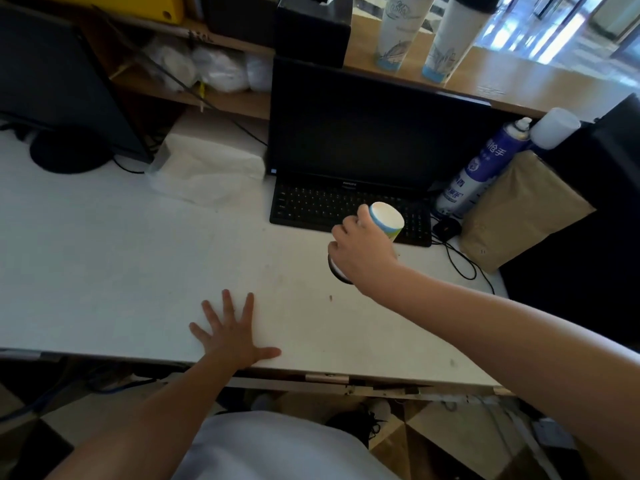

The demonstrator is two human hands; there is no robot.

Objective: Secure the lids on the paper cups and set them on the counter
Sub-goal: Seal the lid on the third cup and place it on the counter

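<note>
Above the desk [121, 254], right hand [363, 251] grips tilted paper cup [389, 220]

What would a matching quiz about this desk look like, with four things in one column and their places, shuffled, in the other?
Things:
1. paper cup
2. left hand
3. tall cups
4. spray can

Places:
A. flat on the white table, fingers spread
B. on the wooden counter above the monitor
C. held tilted in the right hand
D. beside the brown paper bag

Pairs: 1-C, 2-A, 3-B, 4-D
</note>
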